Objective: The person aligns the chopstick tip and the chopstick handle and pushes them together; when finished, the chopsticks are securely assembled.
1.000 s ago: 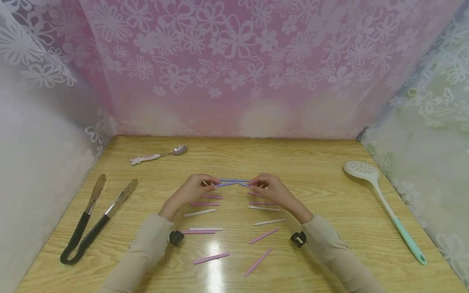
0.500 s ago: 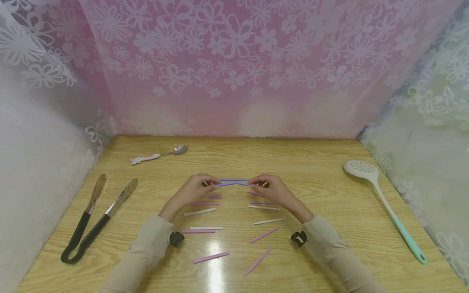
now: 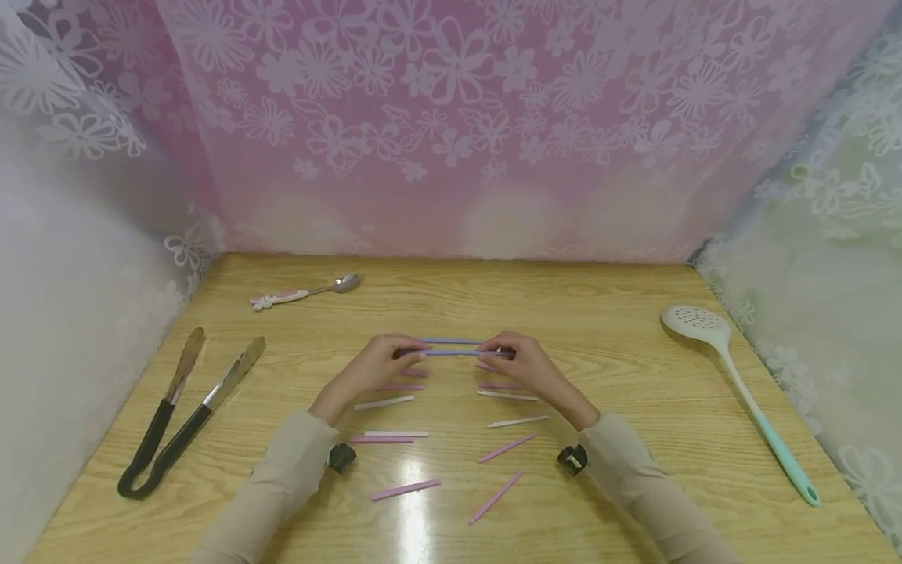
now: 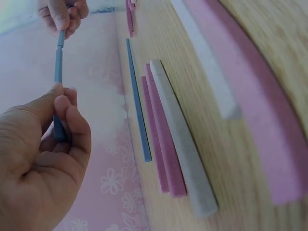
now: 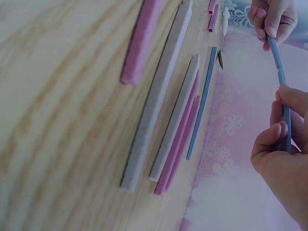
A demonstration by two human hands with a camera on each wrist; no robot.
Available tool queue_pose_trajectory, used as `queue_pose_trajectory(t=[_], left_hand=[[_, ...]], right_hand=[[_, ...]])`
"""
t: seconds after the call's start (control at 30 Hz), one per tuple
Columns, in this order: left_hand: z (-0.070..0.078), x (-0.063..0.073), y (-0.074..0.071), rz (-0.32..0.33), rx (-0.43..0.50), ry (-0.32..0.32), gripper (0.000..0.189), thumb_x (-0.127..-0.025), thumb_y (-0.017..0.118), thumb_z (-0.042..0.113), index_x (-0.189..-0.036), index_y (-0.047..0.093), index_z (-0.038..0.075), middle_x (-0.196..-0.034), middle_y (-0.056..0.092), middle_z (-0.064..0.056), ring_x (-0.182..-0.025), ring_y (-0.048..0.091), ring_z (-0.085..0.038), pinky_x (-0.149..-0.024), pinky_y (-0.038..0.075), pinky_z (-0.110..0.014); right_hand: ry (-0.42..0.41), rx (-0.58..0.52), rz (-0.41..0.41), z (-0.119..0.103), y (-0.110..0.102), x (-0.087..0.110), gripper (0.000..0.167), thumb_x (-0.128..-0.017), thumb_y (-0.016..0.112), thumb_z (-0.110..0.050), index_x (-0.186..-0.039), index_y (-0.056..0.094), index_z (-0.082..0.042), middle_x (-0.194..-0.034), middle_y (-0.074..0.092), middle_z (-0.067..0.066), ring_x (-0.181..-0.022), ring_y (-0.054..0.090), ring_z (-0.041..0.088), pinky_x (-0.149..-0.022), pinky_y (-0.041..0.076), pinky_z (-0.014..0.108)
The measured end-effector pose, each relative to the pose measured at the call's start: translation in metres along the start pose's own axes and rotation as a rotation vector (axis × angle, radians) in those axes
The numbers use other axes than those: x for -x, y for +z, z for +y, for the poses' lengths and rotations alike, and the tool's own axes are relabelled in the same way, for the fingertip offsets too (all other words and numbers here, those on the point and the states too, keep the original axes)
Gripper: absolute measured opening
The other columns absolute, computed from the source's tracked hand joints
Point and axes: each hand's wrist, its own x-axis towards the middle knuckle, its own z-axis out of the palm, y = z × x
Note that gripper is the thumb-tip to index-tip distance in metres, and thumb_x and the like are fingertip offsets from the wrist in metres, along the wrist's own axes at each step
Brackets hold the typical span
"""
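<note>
In the head view my left hand (image 3: 373,362) and right hand (image 3: 527,363) face each other over the table's middle. Two slim blue sticks (image 3: 452,352) run between them end to end in a nearly straight line. Thumb and fingers of my left hand pinch the left stick (image 4: 58,72), while my right hand pinches the right stick (image 5: 288,127). A narrower step (image 5: 279,67) shows where their ends meet; whether one sits fully inside the other I cannot tell. Another blue length (image 5: 202,103) lies on the table just behind the hands.
Pink sticks (image 3: 406,490) and white sticks (image 3: 384,403) lie in two loose columns between the forearms. Black-handled tongs (image 3: 169,423) rest at the left, a spoon (image 3: 306,293) at the back left. A slotted skimmer (image 3: 740,384) lies right. Floral curtains (image 3: 451,157) surround the table (image 3: 564,298).
The two held blue sticks met at a slight angle before; now they form a straight line. The hands have barely moved, and the head view has tilted slightly.
</note>
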Motion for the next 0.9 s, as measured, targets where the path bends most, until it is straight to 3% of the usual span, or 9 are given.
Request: queue_pose_trajectory(t=[0.13, 0.23, 0.4, 0.5, 0.63, 0.77, 0.9], left_hand=[[0.000, -0.001, 0.001, -0.004, 0.024, -0.001, 0.028, -0.096, 0.055, 0.010, -0.117, 0.062, -0.008, -0.105, 0.066, -0.022, -0.076, 0.066, -0.030, -0.068, 0.055, -0.025], [-0.001, 0.000, 0.002, 0.017, 0.009, -0.006, 0.028, -0.096, 0.056, 0.013, -0.116, 0.063, -0.005, -0.088, 0.065, -0.020, -0.060, 0.052, -0.021, -0.055, 0.044, -0.019], [0.001, 0.002, 0.004, 0.043, -0.012, 0.006, 0.027, -0.095, 0.057, 0.015, -0.114, 0.066, -0.002, -0.072, 0.057, -0.019, -0.056, 0.042, -0.009, -0.050, 0.037, -0.018], [0.003, 0.002, 0.005, 0.056, -0.026, 0.026, 0.027, -0.095, 0.058, 0.014, -0.113, 0.066, -0.003, -0.071, 0.057, -0.019, -0.056, 0.043, -0.010, -0.050, 0.037, -0.017], [0.006, 0.003, 0.006, 0.084, -0.047, 0.065, 0.025, -0.094, 0.058, 0.011, -0.113, 0.066, -0.004, -0.072, 0.059, -0.019, -0.057, 0.049, -0.021, -0.051, 0.039, -0.016], [0.010, 0.005, 0.008, 0.108, -0.057, 0.106, 0.024, -0.093, 0.059, 0.008, -0.111, 0.066, -0.005, -0.082, 0.066, -0.018, -0.062, 0.056, -0.030, -0.053, 0.046, -0.020], [0.013, 0.008, 0.009, 0.133, -0.064, 0.149, 0.023, -0.092, 0.060, 0.006, -0.110, 0.066, -0.006, -0.092, 0.070, -0.020, -0.063, 0.060, -0.029, -0.058, 0.054, -0.028]], right_hand=[[-0.032, 0.016, 0.042, -0.002, 0.001, 0.002, 0.013, -0.089, 0.067, -0.011, -0.097, 0.071, -0.002, -0.090, 0.064, 0.005, -0.068, 0.049, 0.011, -0.060, 0.045, 0.021], [-0.068, 0.027, 0.071, -0.004, 0.001, 0.003, 0.012, -0.088, 0.068, -0.010, -0.096, 0.071, -0.001, -0.087, 0.063, 0.005, -0.066, 0.047, 0.009, -0.059, 0.044, 0.020], [-0.113, 0.049, 0.100, -0.009, 0.001, 0.006, 0.011, -0.087, 0.069, -0.008, -0.094, 0.072, -0.001, -0.084, 0.062, 0.004, -0.063, 0.043, 0.008, -0.056, 0.039, 0.020], [-0.117, 0.061, 0.109, -0.012, 0.000, 0.007, 0.011, -0.087, 0.069, -0.008, -0.094, 0.072, -0.001, -0.080, 0.059, 0.002, -0.061, 0.040, 0.009, -0.054, 0.036, 0.020], [-0.124, 0.073, 0.131, -0.016, 0.000, 0.008, 0.010, -0.087, 0.069, -0.008, -0.093, 0.072, -0.001, -0.080, 0.059, 0.001, -0.062, 0.040, 0.008, -0.054, 0.035, 0.020], [-0.161, 0.073, 0.154, -0.018, 0.001, 0.011, 0.009, -0.085, 0.070, -0.006, -0.092, 0.072, -0.001, -0.080, 0.060, 0.001, -0.063, 0.039, 0.007, -0.054, 0.035, 0.020], [-0.228, 0.080, 0.187, -0.019, 0.003, 0.013, 0.009, -0.082, 0.072, -0.003, -0.091, 0.072, -0.001, -0.078, 0.058, 0.000, -0.063, 0.038, 0.006, -0.054, 0.035, 0.021]])
